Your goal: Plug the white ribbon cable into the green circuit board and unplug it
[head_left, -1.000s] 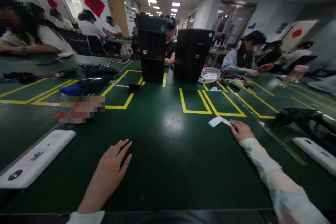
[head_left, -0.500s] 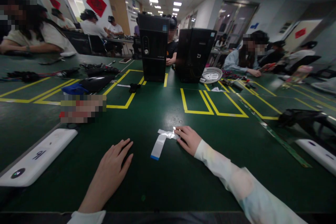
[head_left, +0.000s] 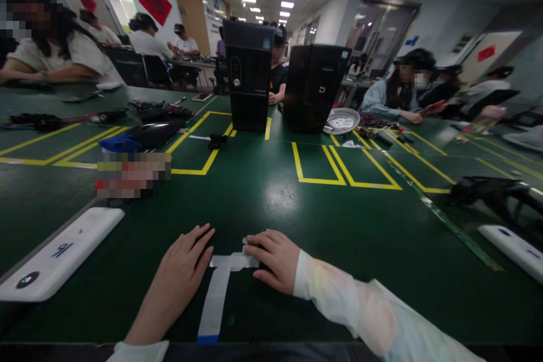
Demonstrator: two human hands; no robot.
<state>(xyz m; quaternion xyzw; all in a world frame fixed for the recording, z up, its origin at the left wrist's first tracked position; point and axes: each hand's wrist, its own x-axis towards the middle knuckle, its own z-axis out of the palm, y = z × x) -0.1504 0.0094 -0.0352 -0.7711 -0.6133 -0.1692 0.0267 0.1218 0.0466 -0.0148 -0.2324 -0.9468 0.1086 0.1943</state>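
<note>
In the head view, a white flat strip, perhaps a ribbon cable (head_left: pixel 217 297), lies between the hands on the near part of the green table (head_left: pixel 348 226), its long leg running toward the near edge and ending in a blue tip (head_left: pixel 207 339). The left hand (head_left: pixel 180 271) rests palm down, fingers slightly spread, grasping nothing; its thumb is at the strip's left end, though contact is unclear. The right hand (head_left: pixel 274 257) has its fingertips over the right end; whether they pinch or merely press, I cannot tell. The strip looks light, thin and bendable, probably slick and easily creased. The broader folded crosspiece or the outer edges seem the safest hold.
</note>
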